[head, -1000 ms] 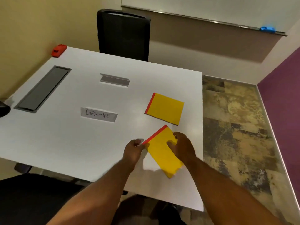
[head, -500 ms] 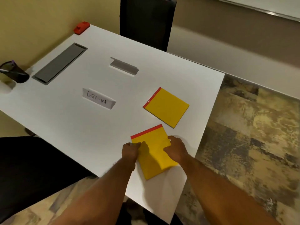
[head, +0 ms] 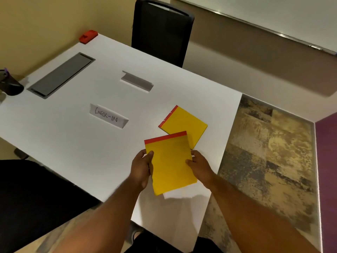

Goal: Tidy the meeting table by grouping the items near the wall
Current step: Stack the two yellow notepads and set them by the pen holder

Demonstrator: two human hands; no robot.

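A yellow notepad with a red top strip (head: pixel 170 161) is lifted off the white table (head: pixel 73 139). My left hand (head: pixel 141 167) grips its left edge and my right hand (head: pixel 199 165) grips its right edge. Its top corner overlaps a second yellow notepad (head: pixel 184 123) lying flat on the table just beyond. A folded "CHECK-IN" name card (head: pixel 108 115) stands left of the pads. A second folded card (head: pixel 136 81), blank side toward me, sits farther back. A red stapler (head: pixel 88 36) rests at the far corner by the yellow wall.
A grey cable hatch (head: pixel 62 74) is set into the table near the wall. A dark pen cup (head: pixel 10 84) stands at the left edge. A black chair (head: pixel 160 30) is at the far side, another dark chair (head: pixel 36 198) at lower left. Patterned floor lies right.
Both hands have lifted the near notepad off the table and turned it upright, red strip away from me. It now overlaps the far pad. The camera view shifted.
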